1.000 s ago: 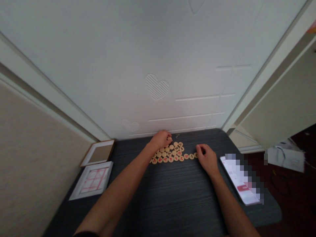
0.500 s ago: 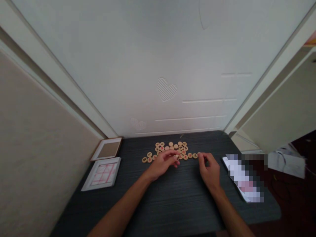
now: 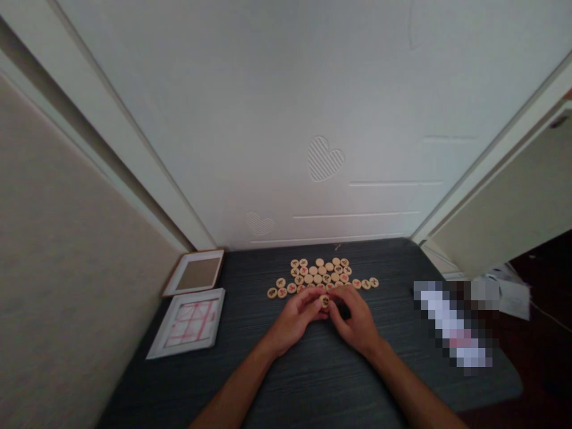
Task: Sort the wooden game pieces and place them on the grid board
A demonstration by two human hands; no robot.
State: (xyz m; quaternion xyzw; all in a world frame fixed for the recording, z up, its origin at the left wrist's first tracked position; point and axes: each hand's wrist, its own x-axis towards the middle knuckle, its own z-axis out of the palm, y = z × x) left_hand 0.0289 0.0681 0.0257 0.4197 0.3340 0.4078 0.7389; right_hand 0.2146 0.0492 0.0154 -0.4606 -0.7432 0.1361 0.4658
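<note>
A round wooden Chinese chess piece [image 3: 325,301] with a dark character is held up in front of me, its face toward me. My left hand [image 3: 295,317] pinches it from the left between thumb and fingers. My right hand [image 3: 356,317] meets it from the other side, thumb and fingertips closed at its right edge. Just beyond my fingers, many more Chinese chess pieces [image 3: 313,270] lie flat in uneven rows. Some show red characters, some dark ones, and some are blank side up. My fingers hide part of the nearest row.
At the left of the dark table [image 3: 286,381] lie a white tray-like frame [image 3: 220,316] with pink lines and a brown-edged frame [image 3: 222,257]. A blurred-out phone-like object [image 3: 451,325] is on the right. A white panel with embossed hearts [image 3: 325,159] rises behind the table.
My right hand has left the piece at the right end of the row and come left to the piece in my left hand. The view has shifted slightly.
</note>
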